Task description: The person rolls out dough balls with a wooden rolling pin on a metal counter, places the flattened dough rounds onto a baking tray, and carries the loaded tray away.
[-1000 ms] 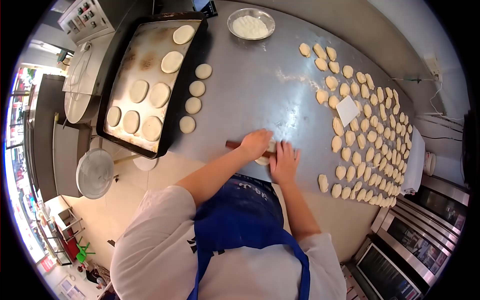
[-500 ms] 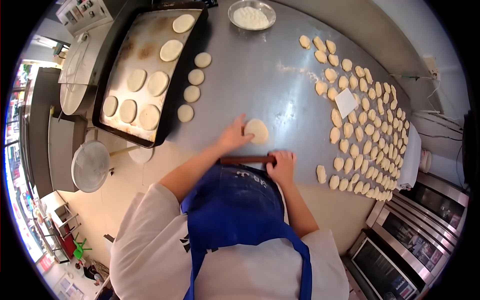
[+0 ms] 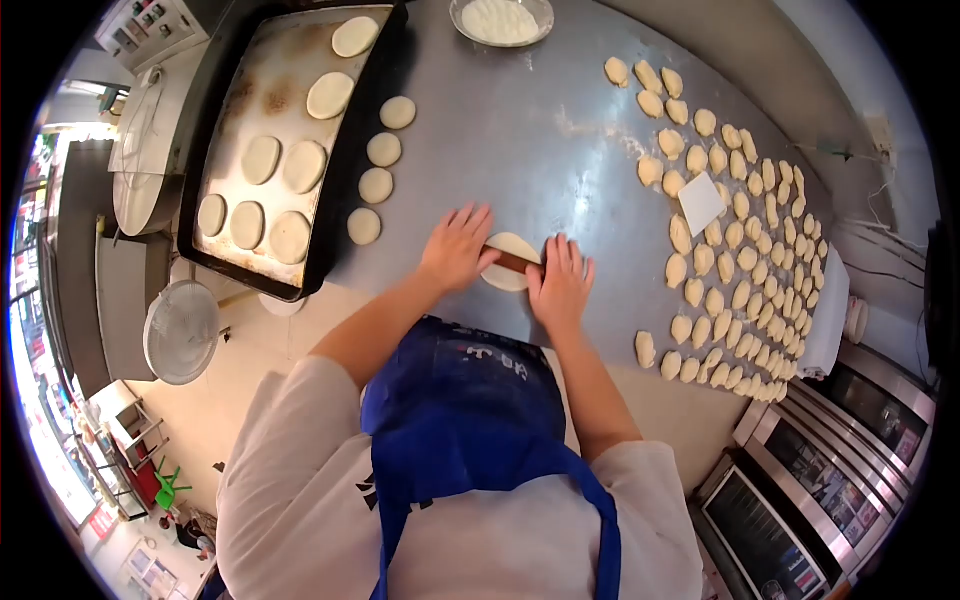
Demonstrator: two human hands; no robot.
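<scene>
Far left of the fingers (image 3: pixel 563 254) we see bright windows (image 3: pixel 58 440); lower left, beige floor (image 3: pixel 250 395); far right, a pale wall (image 3: pixel 835 55) and steel ovens (image 3: pixel 835 475).

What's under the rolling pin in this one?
A flat dough round lies under the rolling pin, showing on both sides of it. The strip directly beneath is covered. The left hand and right hand hide the pin's ends.
</scene>
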